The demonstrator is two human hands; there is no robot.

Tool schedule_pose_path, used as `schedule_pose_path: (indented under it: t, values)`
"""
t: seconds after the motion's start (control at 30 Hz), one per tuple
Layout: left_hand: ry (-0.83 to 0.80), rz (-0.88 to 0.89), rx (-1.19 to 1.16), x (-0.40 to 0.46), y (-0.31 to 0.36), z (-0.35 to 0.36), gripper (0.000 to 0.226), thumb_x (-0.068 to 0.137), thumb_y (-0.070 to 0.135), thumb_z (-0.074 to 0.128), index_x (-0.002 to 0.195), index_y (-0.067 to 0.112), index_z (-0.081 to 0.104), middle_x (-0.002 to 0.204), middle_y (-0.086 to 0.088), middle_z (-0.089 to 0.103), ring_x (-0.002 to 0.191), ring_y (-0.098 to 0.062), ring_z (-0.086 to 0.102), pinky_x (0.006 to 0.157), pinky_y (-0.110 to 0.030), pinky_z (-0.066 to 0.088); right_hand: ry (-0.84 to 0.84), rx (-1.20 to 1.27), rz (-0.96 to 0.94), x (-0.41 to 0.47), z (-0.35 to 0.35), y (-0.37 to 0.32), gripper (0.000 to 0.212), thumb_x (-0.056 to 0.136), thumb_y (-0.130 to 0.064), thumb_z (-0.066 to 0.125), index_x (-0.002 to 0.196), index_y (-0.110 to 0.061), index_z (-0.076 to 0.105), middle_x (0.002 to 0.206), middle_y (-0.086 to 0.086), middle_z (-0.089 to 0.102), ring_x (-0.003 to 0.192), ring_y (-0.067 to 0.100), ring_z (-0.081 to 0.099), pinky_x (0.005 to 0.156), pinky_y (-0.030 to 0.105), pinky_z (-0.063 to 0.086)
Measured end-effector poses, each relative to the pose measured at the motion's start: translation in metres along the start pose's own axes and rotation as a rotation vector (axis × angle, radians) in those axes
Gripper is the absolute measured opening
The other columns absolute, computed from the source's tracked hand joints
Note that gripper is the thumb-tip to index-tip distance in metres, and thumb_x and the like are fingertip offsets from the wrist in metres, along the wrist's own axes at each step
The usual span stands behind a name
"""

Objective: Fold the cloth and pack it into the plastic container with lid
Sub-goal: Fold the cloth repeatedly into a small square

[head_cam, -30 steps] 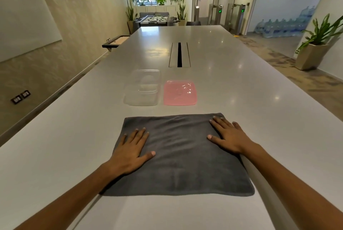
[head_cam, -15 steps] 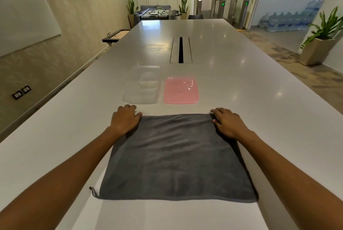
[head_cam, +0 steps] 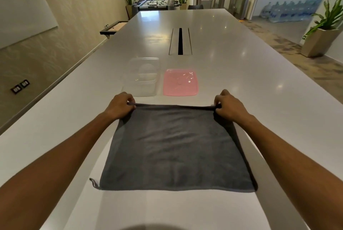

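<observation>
A square grey cloth (head_cam: 176, 148) lies spread flat on the white table, a small loop at its near left corner. My left hand (head_cam: 120, 106) pinches the cloth's far left corner. My right hand (head_cam: 229, 105) pinches the far right corner. The far edge between them is lifted a little off the table. Just beyond the cloth stands a clear plastic container (head_cam: 143, 78), open on top. Its pink lid (head_cam: 181, 84) lies flat on the table to the right of it.
The long white table (head_cam: 241, 81) has a cable slot (head_cam: 180, 41) in its middle, beyond the container. A wall runs along the left. A potted plant (head_cam: 323, 33) stands on the floor at the right.
Both hands went from lying flat on the cloth to its far corners and closed on them. The far edge now rises slightly.
</observation>
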State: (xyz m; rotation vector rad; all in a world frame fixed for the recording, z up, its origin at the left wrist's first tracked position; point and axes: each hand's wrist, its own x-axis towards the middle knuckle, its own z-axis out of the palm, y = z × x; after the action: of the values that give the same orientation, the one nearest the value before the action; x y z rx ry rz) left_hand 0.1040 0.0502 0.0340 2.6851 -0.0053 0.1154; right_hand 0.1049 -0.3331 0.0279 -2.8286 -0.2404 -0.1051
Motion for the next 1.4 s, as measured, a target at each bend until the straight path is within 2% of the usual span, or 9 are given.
schedule_pose_path:
  t: [0.23,0.5,0.63,0.9,1.03,1.13,1.2,1.3,1.4]
  values:
    - [0.070,0.086,-0.056,-0.031,-0.002,-0.027,0.003,0.083,0.012,0.068,0.085,0.014,0.069,0.092,-0.006,0.068,0.082,-0.021,0.062,0.073,-0.029,0.044,0.046,0.085,-0.065,-0.030,-0.026,0.000,0.010,0.080,-0.014,0.065,0.080,-0.020,0.058,0.086,0.001,0.060,0.076,0.019,0.057,0.057,0.022,0.037]
    - [0.092,0.212,-0.062,-0.070,-0.014,-0.040,0.007,0.080,0.009,0.072,0.086,0.011,0.071,0.088,-0.006,0.069,0.081,-0.021,0.062,0.078,-0.030,0.046,0.014,0.119,-0.123,-0.072,-0.047,-0.001,0.009,0.079,-0.011,0.069,0.081,-0.017,0.063,0.084,0.002,0.063,0.079,0.020,0.057,0.058,0.017,0.035]
    - [0.056,0.286,-0.054,-0.092,-0.020,-0.036,0.009,0.076,0.008,0.076,0.081,0.014,0.071,0.092,-0.001,0.069,0.084,-0.019,0.063,0.079,-0.033,0.052,-0.025,0.067,-0.147,-0.090,-0.041,0.002,0.011,0.077,-0.011,0.072,0.079,-0.016,0.063,0.087,0.003,0.064,0.079,0.021,0.058,0.060,0.024,0.039]
    - [-0.051,0.346,-0.008,-0.125,-0.029,-0.026,0.046,0.069,0.011,0.082,0.068,0.047,0.054,0.095,0.006,0.066,0.095,-0.021,0.060,0.083,-0.037,0.049,-0.038,0.002,-0.194,-0.118,-0.024,0.006,0.015,0.069,-0.011,0.075,0.074,-0.018,0.063,0.078,-0.001,0.058,0.075,0.022,0.053,0.061,0.028,0.032]
    - [-0.124,0.316,0.011,-0.133,-0.032,-0.021,0.040,0.068,0.013,0.082,0.067,0.045,0.059,0.100,0.005,0.067,0.100,-0.019,0.057,0.086,-0.037,0.047,-0.039,-0.042,-0.225,-0.126,-0.017,0.008,0.010,0.068,-0.013,0.073,0.076,-0.016,0.068,0.075,-0.001,0.060,0.071,0.020,0.052,0.062,0.027,0.031]
    - [-0.144,0.330,0.082,-0.137,-0.033,-0.020,0.012,0.068,0.039,0.079,0.070,0.029,0.072,0.101,0.004,0.069,0.100,-0.020,0.058,0.086,-0.036,0.046,-0.066,-0.083,-0.242,-0.132,-0.019,0.006,0.023,0.064,-0.036,0.059,0.076,-0.020,0.070,0.071,-0.009,0.057,0.071,0.022,0.060,0.064,0.026,0.031]
    - [-0.103,0.310,0.041,-0.138,-0.027,-0.015,0.041,0.070,0.055,0.064,0.078,0.017,0.076,0.100,0.002,0.070,0.098,-0.018,0.058,0.085,-0.036,0.047,-0.017,-0.054,-0.245,-0.132,-0.020,-0.003,0.041,0.065,-0.048,0.048,0.083,-0.020,0.072,0.078,-0.004,0.063,0.073,0.023,0.061,0.067,0.028,0.035]
    - [-0.020,0.309,-0.042,-0.138,0.005,0.001,0.047,0.082,0.047,0.051,0.094,0.009,0.075,0.108,-0.005,0.070,0.103,-0.022,0.059,0.092,-0.036,0.047,0.085,-0.011,-0.244,-0.125,-0.008,-0.038,0.041,0.078,-0.041,0.050,0.102,-0.014,0.070,0.102,0.007,0.071,0.088,0.031,0.064,0.081,0.035,0.045]
    - [-0.065,0.405,-0.023,-0.132,0.039,0.028,0.053,0.087,0.042,0.037,0.107,0.006,0.070,0.122,-0.012,0.065,0.115,-0.028,0.057,0.101,-0.039,0.043,0.030,-0.018,-0.304,-0.115,0.019,-0.086,0.043,0.092,-0.035,0.043,0.126,-0.013,0.057,0.131,0.009,0.060,0.116,0.029,0.055,0.099,0.038,0.039]
